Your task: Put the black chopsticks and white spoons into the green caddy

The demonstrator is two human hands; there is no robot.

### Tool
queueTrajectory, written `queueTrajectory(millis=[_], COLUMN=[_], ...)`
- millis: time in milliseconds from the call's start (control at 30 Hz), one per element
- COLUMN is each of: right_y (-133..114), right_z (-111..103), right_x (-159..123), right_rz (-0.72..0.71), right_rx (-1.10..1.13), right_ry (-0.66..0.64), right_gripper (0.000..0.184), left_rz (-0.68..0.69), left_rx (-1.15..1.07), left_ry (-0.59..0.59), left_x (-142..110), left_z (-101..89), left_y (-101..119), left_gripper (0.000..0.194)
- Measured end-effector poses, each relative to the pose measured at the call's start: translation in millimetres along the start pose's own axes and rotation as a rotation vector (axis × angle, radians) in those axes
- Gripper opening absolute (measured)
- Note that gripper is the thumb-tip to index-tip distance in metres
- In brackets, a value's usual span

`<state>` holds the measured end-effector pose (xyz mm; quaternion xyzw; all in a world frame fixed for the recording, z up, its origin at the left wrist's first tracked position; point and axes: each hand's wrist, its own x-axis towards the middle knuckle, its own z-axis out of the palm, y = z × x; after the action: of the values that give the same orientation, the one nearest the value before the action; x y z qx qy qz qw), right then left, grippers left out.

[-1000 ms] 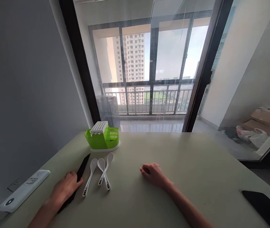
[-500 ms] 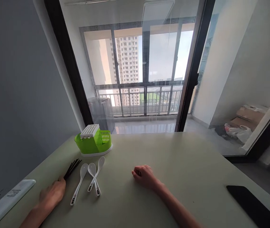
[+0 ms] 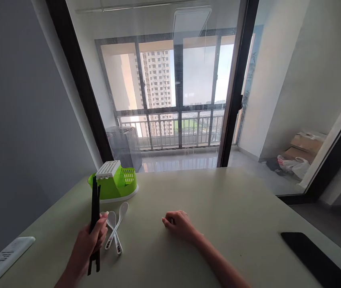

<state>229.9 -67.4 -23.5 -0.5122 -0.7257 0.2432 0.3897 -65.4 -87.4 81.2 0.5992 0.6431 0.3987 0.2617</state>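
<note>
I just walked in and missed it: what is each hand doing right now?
Left hand: closed around a bunch of black sticks.
Right hand: loosely curled, resting on the table, nothing visible in it.

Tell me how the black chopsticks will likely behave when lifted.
The black chopsticks look straight, so probably stiff. Their ends spread apart above and below the left hand, so loose ones might slide against each other. Being slim, they're likely light.

Likely a home — balcony railing point(image 3: 198, 124), table point(image 3: 212, 200).
</note>
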Motion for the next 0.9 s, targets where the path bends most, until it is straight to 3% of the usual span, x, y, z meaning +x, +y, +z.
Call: queueTrajectory(millis=[67,133,267,400,467,533,700,800,900], right_y=[-9,-23,-59,-86,-90,-88,-62,-40,-25], right_z=[-8,-20,-45,-47,-38,-25,5,23,40], right_x=[0,1,3,4,5,6,19,29,33], right_rz=[-0.028,-0.076,-0.242,-0.137,-0.062,-0.046,0.025,0.167,0.266], right_rx=[0.097,0.188,0.481,0.554,0.59,0.529,0.16,0.053,-0.061], right_ry=[-0.011,-0.001,0.054,-0.005,-0.074,-0.076,0.172,0.174,0.147], right_gripper=[0.031,0.034,0.052,0.045,0.039,0.044,0.058,0.054,0.04], left_rz=[0.03,0.057,0.139,0.207,0.217,0.21,0.287,0.421,0.516], left_rx=[-0.299,-0.451,-0.442,-0.373,-0.298,-0.225,-0.082,0.101,0.245], left_ry=[-0.083,-0.133,-0.224,-0.244,-0.291,-0.32,-0.342,-0.298,-0.231], left_x=[-8,-14,-24,-32,-35,-37,-50,-62,-76], left_z=[35.3,71.9,138.2,178.7,186.2,185.4,159.7,147.9,149.7], left_y=[22,37,45,36,28,20,3,-17,-48], left_gripper=[0.05,0.052,0.052,0.042,0.033,0.028,0.018,0.024,0.05])
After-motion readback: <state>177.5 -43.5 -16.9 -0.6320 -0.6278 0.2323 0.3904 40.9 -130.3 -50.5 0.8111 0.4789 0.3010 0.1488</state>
